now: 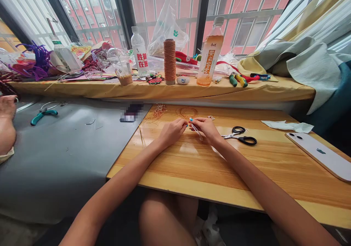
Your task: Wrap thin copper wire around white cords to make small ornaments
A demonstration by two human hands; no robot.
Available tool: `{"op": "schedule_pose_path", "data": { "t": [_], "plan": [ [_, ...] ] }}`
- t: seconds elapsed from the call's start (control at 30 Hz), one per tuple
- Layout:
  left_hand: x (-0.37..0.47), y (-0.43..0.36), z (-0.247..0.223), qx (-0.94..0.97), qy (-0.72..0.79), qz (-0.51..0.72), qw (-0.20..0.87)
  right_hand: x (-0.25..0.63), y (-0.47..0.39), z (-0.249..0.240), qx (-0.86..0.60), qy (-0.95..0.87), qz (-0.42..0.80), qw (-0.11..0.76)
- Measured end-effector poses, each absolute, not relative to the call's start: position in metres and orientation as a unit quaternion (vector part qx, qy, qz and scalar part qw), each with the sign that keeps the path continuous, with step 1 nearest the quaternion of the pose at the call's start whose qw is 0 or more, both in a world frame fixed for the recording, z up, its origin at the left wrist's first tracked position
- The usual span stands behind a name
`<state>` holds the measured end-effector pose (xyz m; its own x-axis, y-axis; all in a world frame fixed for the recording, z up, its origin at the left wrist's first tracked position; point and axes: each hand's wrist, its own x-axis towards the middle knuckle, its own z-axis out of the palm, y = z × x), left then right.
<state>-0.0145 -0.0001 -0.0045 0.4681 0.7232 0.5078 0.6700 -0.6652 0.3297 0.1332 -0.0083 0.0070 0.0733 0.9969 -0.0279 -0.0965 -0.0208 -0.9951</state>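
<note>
Ledge (161, 92) under window, w/ yellow cloth: 1 clear btl (139, 52) w/ red lettering & 1 orange-drink btl (210, 54), both upright; cup (123, 70) w/ some brown liquid just L of clear btl. Clear plastic bag (167, 30) behind, betw. those 2. Purple bundle (38, 61) far L. Table (274, 176), R side: 1 white phone (320, 154) face down, crumpled tissue (290, 126) near its far end. Another person's bare foot (7, 109) at L edge. Pink bldg (186, 4) outside, behind bars.

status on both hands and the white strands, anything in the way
Left hand: fingertips close to right's, hold unclear. Right hand: pinching white strands, which hang loose. Close by: scissors, beside right hand.
</note>
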Motion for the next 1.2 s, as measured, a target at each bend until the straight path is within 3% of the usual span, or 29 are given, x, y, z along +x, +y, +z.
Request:
{"op": "schedule_pose_path", "data": {
  "t": [0.33,0.53,0.97,1.2],
  "plan": [
    [-0.0128,0.0046,0.0032,0.716,0.423,0.435,0.346,0.1355,-0.0072,0.0051,-0.503,-0.46,0.514,0.521],
    [-0.0126,0.005,0.0015,0.703,0.427,0.427,0.375,0.1347,-0.0055,0.0035,-0.503,-0.457,0.51,0.528],
    [-0.0117,0.0039,0.0042,0.64,0.434,0.382,0.506,0.1334,-0.0052,-0.0003,-0.487,-0.557,0.384,0.552],
    [-0.0117,0.0021,0.0055,0.638,0.427,0.376,0.52,0.1308,-0.0071,0.005,-0.456,-0.477,0.491,0.569]
  ]
}}
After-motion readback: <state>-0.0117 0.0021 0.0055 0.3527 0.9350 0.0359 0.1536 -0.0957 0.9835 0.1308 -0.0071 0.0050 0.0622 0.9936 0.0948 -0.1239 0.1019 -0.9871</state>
